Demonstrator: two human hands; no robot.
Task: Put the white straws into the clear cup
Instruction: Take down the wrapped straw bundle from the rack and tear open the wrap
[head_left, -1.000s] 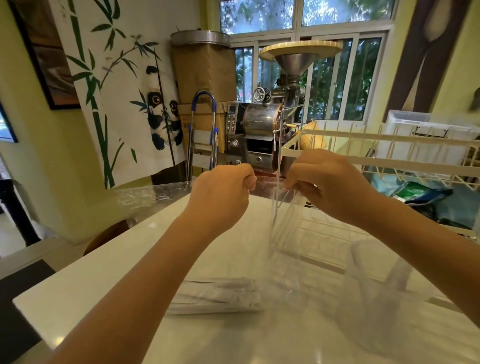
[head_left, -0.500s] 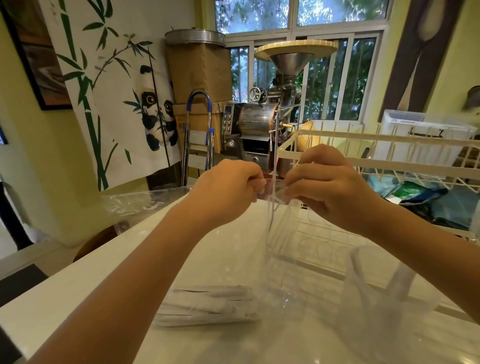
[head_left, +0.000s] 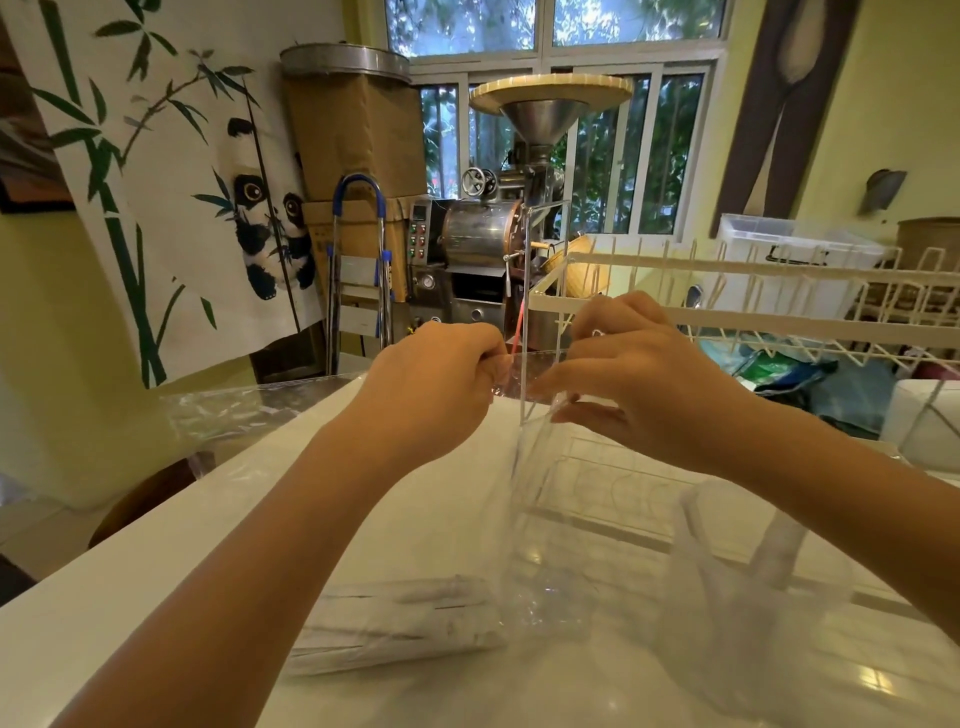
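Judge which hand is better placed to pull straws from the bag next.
Left, probably. The left hand is on the same side as the white straws in the clear bag; the right hand pinches the opening.

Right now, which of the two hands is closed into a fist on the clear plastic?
The left hand. It is curled into a fist, pinching the clear plastic bag at its top edge, while the right hand has its fingers spread looser.
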